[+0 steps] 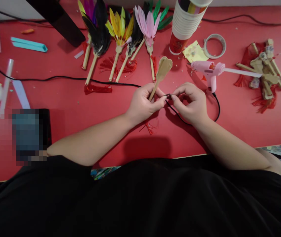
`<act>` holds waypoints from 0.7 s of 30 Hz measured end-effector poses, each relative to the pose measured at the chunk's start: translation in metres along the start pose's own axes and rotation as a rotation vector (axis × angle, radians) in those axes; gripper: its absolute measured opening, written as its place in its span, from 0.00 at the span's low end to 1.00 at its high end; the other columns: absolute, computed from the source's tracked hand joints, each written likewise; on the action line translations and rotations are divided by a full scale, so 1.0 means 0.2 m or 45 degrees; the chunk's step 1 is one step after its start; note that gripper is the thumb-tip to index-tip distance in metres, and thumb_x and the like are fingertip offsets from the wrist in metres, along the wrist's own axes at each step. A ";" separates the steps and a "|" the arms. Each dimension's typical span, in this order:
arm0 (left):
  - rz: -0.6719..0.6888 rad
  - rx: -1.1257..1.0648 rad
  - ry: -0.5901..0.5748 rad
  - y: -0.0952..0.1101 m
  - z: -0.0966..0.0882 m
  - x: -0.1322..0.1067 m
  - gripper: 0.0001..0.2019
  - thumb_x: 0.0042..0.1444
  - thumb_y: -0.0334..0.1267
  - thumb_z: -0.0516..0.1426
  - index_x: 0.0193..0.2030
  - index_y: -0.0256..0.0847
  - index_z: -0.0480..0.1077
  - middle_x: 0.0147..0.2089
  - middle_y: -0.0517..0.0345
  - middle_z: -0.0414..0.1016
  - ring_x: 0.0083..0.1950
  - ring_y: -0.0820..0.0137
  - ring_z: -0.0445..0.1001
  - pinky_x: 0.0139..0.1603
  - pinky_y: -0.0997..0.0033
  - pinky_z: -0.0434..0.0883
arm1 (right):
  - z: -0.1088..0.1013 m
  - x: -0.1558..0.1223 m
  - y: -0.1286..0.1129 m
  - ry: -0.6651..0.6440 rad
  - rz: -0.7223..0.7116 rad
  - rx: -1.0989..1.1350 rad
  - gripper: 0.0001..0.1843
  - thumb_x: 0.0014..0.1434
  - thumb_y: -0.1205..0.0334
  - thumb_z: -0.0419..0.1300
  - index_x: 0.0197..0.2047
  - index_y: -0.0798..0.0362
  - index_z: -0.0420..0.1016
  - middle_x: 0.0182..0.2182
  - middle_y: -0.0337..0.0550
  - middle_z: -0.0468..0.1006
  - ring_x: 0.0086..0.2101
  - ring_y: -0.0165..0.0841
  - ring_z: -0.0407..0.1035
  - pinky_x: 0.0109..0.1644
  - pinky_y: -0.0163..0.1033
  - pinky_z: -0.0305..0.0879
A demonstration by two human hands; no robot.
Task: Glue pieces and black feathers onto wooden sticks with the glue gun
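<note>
A row of feather-topped wooden sticks [118,36] lies finished on the red tabletop [63,98], while the bare heart-headed wooden stick [163,67], gripped above it in the left hand [144,103]'s curled fingers, lacks feathers, the right hand [191,102]'s fingers pinching what may be a thin dark thread [168,95] at its handle.

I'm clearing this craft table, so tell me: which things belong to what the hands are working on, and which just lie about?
In hand: wooden stick in the left hand; small dark piece pinched by the right hand at the stick's end; red tassel below the left hand.
Lying about: glue gun; tape roll; paper cups; feather fans; pile of sticks.
</note>
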State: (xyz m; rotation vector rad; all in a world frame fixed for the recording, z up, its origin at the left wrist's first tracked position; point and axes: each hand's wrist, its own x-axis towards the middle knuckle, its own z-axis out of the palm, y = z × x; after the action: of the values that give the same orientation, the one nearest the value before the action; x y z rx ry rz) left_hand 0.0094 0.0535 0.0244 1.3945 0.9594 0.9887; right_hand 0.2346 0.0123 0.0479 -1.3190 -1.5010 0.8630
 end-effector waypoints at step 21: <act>-0.192 -0.087 -0.111 0.01 0.01 0.03 0.15 0.58 0.37 0.77 0.36 0.44 0.75 0.28 0.66 0.73 0.27 0.76 0.65 0.29 0.73 0.63 | -0.05 0.08 0.11 0.238 0.130 0.537 0.30 0.71 0.28 0.82 0.45 0.42 0.77 0.38 0.40 0.78 0.36 0.36 0.73 0.30 0.38 0.64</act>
State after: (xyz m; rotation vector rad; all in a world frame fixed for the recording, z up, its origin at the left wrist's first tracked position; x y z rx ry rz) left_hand 0.0122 0.0584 0.0257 1.2785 0.9425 0.8339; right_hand 0.2509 0.0304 0.0340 -1.1318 -1.0433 1.0258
